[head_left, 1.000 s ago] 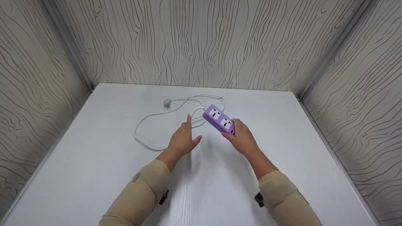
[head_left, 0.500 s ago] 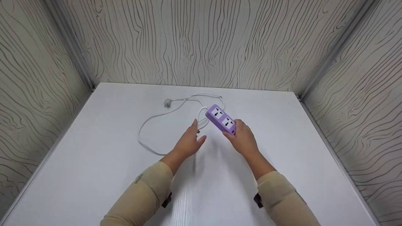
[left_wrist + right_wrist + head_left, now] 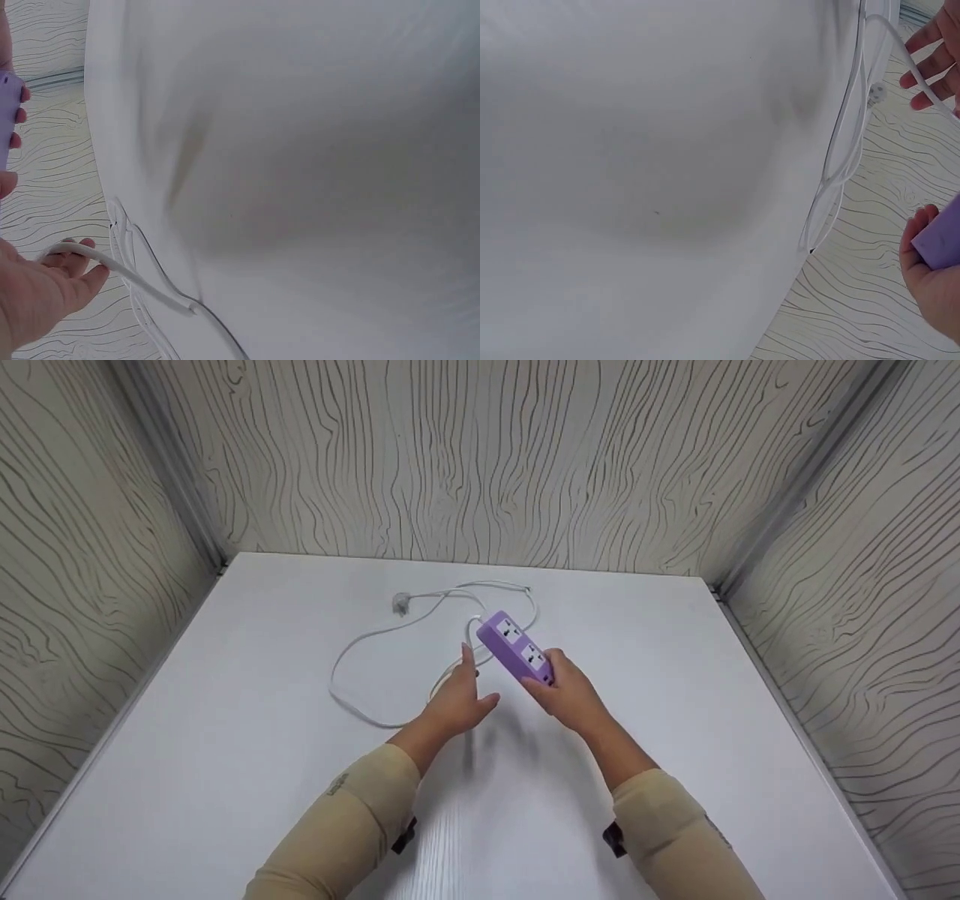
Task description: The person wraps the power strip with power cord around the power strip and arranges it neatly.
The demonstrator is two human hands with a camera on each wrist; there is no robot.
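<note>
Head view: the right hand (image 3: pixel 571 694), right of centre, grips the lower end of a purple power strip (image 3: pixel 516 646), tilted above the table (image 3: pixel 675 660) near mid-frame; the left hand (image 3: pixel 459 697), left of centre, is loosely spread, thumb apart, the white cable (image 3: pixel 375 634) crossing its fingers in both wrist views. Cable loops and plug (image 3: pixel 401 603) lie upper centre-left, short of the rear edge; broad white margins reach the side edges at left and right

left hand (image 3: pixel 457 697) loosely extended, right hand (image 3: pixel 566 691) curled in a grip, forearms (image 3: pixel 341 821) angled inward
</note>
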